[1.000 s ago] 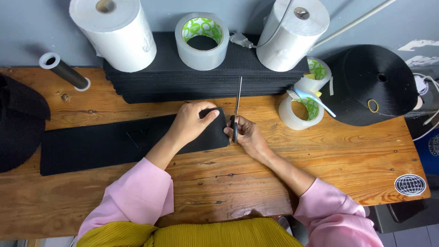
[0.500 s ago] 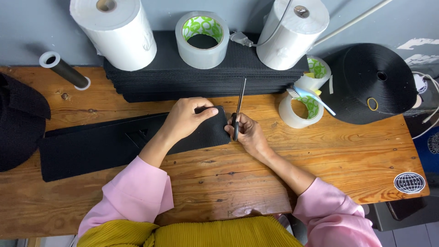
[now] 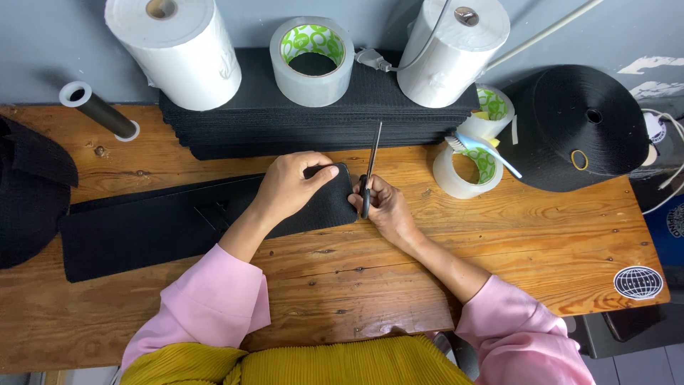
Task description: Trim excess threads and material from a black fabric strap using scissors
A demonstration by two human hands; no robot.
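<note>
At mid-frame on the wooden counter [image 3: 499, 249], the left hand [image 3: 292, 187] presses flat, fingers curled over the rounded right end of a long black strip [image 3: 171, 224] that runs to the left. Just right of it, the right hand [image 3: 381, 207] has its grip closed on scissors [image 3: 369, 171], blades pointing up-frame beside the strip's end. Behind lie a black stack [image 3: 320, 121], tape rolls [image 3: 311, 60] and white rolls [image 3: 174, 46].

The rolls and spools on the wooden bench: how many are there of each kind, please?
Large white paper rolls: 2
Clear tape rolls with green inner core: 3
Big black spool: 1
Total: 6
</note>
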